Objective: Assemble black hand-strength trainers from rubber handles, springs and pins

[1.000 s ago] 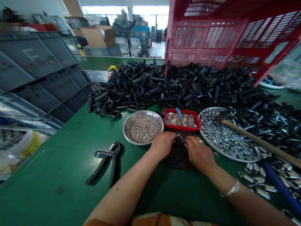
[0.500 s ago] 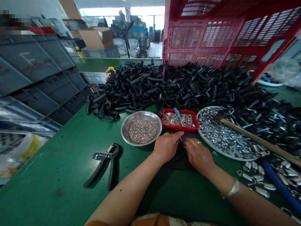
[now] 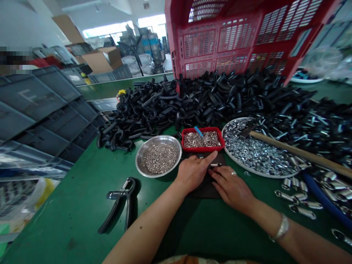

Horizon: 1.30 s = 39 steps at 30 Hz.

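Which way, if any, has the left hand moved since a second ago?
Yes: the left hand has stretched its fingers rightward along the front edge of the red tray.

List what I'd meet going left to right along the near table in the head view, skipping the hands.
Black hand gripper → round steel bowl of small metal parts → red tray → large round plate of washers → blue hose.
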Available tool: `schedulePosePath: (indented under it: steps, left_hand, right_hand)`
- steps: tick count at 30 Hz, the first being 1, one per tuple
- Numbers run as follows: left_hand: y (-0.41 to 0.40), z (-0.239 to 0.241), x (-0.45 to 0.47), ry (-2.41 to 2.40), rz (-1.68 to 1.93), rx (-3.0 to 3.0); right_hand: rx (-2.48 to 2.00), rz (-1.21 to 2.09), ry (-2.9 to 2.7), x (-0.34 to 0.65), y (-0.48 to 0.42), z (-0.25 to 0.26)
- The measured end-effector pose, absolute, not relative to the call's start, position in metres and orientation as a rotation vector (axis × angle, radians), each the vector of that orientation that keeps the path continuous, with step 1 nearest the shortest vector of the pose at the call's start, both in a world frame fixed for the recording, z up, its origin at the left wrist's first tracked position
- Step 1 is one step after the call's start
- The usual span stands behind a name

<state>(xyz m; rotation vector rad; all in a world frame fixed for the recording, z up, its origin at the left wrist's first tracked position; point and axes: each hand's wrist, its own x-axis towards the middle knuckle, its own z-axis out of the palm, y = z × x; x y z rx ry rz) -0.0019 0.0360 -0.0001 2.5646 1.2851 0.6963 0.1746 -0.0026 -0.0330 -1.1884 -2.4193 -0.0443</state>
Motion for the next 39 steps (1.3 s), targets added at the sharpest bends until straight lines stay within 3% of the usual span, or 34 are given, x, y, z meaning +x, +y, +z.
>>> schedulePosePath:
  steps: [14,31,39]
  left_hand:
    - [0.034,0.006,0.007,1.191,0.19,3.095]
    - [0.045,0.004,0.002,1.189,0.321,2.986]
    - [0.041,0.001,0.002,1.141,0.139,3.093]
  right_hand:
    - [-1.166,0.054,-2.425,0.178,-0.003,-0.035]
    - [-1.12,0.094,-2.428,0.179,-0.005,-0.031]
    - [-1.121,0.119,-2.43,0.181,-0.004,-0.031]
